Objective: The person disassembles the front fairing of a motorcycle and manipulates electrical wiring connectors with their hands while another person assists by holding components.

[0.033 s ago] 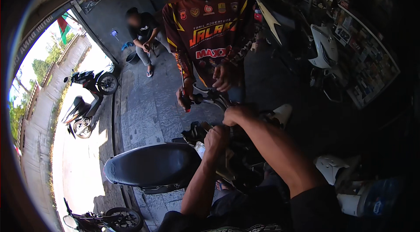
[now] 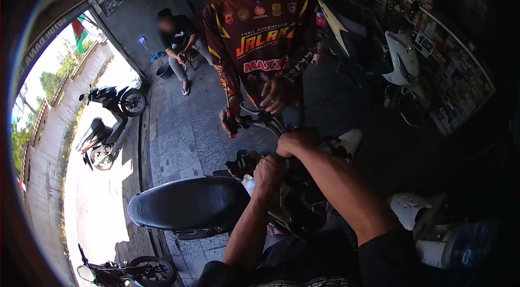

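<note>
Here in the middle of the workshop stands the motorcycle, right in front of the person, its long black seat reaching off to the left, and both bare arms are stretched over its dark, partly exposed frame. The left hand is bunched into a fist just beyond the front end of the seat, knuckles up; what, if anything, sits inside those fingers cannot be told. Farther forward and to the right, the right hand bends down at the near end of the handlebar, its fingers hidden, so there is no telling whether it grips or merely touches. And across the machine, a co-worker in a maroon shirt faces in, one hand wrapped around the far end of the bar, the other hand hovering close above it, fingers bent. Farther back, a second person sits low by the wall, a dark bucket alongside. Out in the sunlight at left, a scooter is parked; over on the right, a white motorbike stands before a packed display case, and a white panel lies in the shade nearer the person.
</note>
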{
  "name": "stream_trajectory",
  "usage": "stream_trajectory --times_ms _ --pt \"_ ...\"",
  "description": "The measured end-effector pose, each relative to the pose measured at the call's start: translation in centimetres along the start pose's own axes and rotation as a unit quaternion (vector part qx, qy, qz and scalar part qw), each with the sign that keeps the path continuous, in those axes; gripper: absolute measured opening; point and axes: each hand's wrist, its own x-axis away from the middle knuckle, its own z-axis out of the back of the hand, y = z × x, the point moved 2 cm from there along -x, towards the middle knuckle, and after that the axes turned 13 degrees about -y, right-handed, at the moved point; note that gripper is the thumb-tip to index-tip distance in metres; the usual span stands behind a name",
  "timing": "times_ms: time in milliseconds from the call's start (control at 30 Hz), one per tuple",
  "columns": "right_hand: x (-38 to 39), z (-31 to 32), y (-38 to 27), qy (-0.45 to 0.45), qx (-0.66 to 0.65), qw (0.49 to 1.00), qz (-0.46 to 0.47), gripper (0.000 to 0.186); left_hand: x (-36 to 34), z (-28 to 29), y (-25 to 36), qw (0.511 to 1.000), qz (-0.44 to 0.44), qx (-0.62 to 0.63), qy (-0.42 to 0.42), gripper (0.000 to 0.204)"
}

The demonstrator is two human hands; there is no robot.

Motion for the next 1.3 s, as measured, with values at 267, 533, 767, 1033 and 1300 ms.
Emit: stream_trajectory --times_ms 267,533,767,1033,1300 --pt "-0.3 -1.1 0.2 0.015 0.089 0.993 0.078 0.034 0.1 -0.8 -1.5 0.996 -0.060 0.006 0.060 0.039" --pt "0.1 -1.7 -0.7 0.042 0.198 0.978 0.059 0.028 -0.3 -0.8 -1.2 0.998 -0.021 0.007 0.063 0.039" --pt "2.5 0.3 -1.6 0.015 0.001 0.999 -0.043 0.030 2.7 -0.4 -1.4 0.998 0.037 0.033 0.033 0.040" --pt "1.3 -0.5 0.9 0.101 -0.155 0.977 -0.103 0.040 0.5 0.1 -2.1 0.997 -0.013 0.068 -0.025 0.039" --pt "0.6 -0.2 1.2 0.052 -0.115 0.988 -0.094 0.036 -1.9 -1.3 -0.1 0.995 0.003 0.035 -0.092 0.038"
